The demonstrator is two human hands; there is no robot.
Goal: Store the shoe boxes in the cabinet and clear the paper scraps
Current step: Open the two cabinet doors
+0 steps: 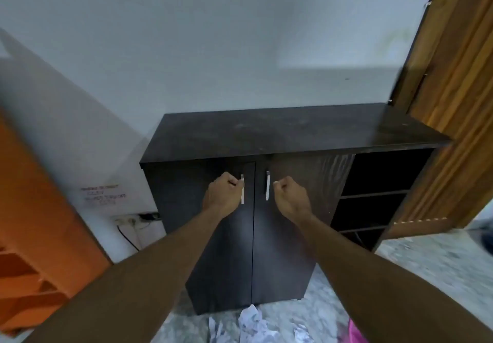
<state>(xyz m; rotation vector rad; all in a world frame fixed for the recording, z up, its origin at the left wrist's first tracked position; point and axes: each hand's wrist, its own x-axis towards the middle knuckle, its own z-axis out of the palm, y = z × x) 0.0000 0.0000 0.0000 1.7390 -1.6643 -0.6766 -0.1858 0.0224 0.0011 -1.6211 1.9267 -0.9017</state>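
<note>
My left hand [222, 194] curled on left door handle [242, 189]; right hand [290, 196] fisted beside right handle [267, 185], contact unclear. Pull both cabinet [293, 131] doors evenly.

One cabinet [280, 131], two doors, two handles, two hands, three paper scraps.

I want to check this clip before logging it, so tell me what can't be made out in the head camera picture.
- Inside the cabinet: hidden behind its two closed doors.
- Shoe boxes: none in view.
- Right hand: whether it touches the right handle is unclear; motion blur.
- Left hand: curled at the left handle, fingertips hidden.
- Paper scraps and pink item: cut off by the bottom edge.
- Red writing on the wall: too blurred to read.
</note>
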